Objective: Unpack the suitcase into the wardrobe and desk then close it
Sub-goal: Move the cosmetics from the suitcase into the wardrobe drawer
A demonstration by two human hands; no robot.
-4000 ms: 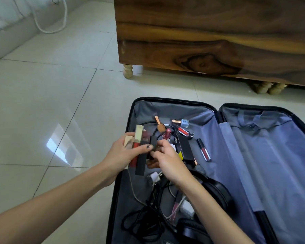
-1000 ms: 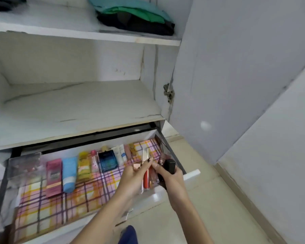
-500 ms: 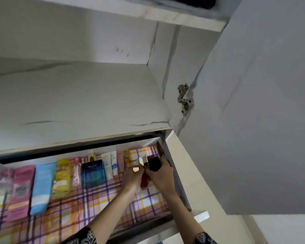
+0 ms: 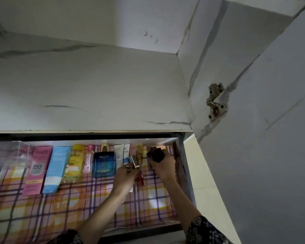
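The wardrobe drawer (image 4: pixel 180 166) is pulled out, lined with plaid paper (image 4: pixel 51 213). Both hands reach into its back right corner. My left hand (image 4: pixel 126 176) grips a bunch of lipstick tubes (image 4: pixel 133 164), red and gold ends sticking out. My right hand (image 4: pixel 163 165) is closed on dark makeup items (image 4: pixel 157 154) held against the rear wall. A row of cosmetics lies along the back: a pink box (image 4: pixel 37 169), a blue tube (image 4: pixel 55 169), a yellow bottle (image 4: pixel 74 164) and a blue cologne box (image 4: pixel 104 163). The suitcase is out of view.
A bare white marbled shelf (image 4: pixel 88 88) sits above the drawer. The wardrobe door (image 4: pixel 275 120) stands open on the right with a metal hinge (image 4: pixel 216 103). A clear plastic box (image 4: pixel 5 155) rests in the drawer's back left corner. Floor tile (image 4: pixel 206 182) shows right of the drawer.
Four seconds ago both hands gathered makeup from the open suitcase on the floor. They have since carried it to the drawer and pushed deeper toward its back right corner.
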